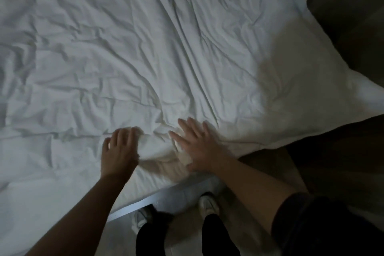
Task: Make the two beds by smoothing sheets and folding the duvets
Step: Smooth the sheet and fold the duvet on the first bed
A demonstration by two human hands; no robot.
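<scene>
Both hands are lying on the white duvet (145, 58) close to the near edge of the bed, a little apart from each other. The left hand (119, 149) is resting palm down with its fingers together and their tips bending slightly into a ridge of cloth; blur is hiding whether any fold is caught under them. The right hand (197, 145) is pressing flat, its fingers spreading wide and straight, holding nothing. A small raised fold of fabric (182, 156) is showing just beside its thumb, between the two hands.

The duvet is covering nearly all of the bed, heavily creased, with long wrinkles running away from the hands toward the far side. Its right corner (353, 93) is jutting out over the bed's edge above a dark area.

Below the hands, the pale side of the mattress (166, 197) is showing under the duvet's hem. The person is standing right against it on a light floor (187, 239), wearing white shoes (208, 203) and dark trousers (218, 235). A dark sleeve (311, 224) is covering the right upper arm, while both forearms are bare.
</scene>
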